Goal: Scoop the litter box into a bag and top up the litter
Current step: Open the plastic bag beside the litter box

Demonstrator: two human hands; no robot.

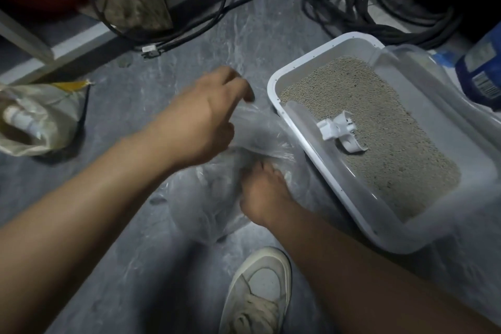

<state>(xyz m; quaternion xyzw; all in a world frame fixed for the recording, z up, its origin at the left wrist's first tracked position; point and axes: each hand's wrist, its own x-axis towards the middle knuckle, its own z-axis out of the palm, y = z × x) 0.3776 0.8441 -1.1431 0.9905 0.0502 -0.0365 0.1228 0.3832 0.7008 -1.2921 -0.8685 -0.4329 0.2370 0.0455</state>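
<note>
Step in hand, as judged: preparing the bag, ahead of any scooping. The floor (130,43) is a grey, marbled sheet surface with a dull sheen. On it, to the person's right, stands the litter box (273,84), a rectangular white plastic tray with rounded corners and a translucent inner rim; it holds a level bed of fine, pale tan granules (379,122), and no clumps are discernible at this resolution. The clear plastic bag (200,211), thin, crinkled and limp, lies on the floor just beside the box's near-left edge, between the two forearms. The left hand (206,122) is above the bag's upper part with fingers curled downward; motion blur prevents confirming whether it pinches the film. The right hand (263,190) is pressed into the bag's gathered mouth, fingers bent into the plastic and apparently grasping it. A white plastic scoop (339,129), rigid and moulded, rests on the granules in the box, untouched by either hand. A blue labelled container (479,73), possibly the fresh litter, stands at the far right edge beyond the box. The next move, in my judgement, calls for spreading the bag's mouth open and keeping it close to the box, so one hand may be freed to take the scoop.
</note>
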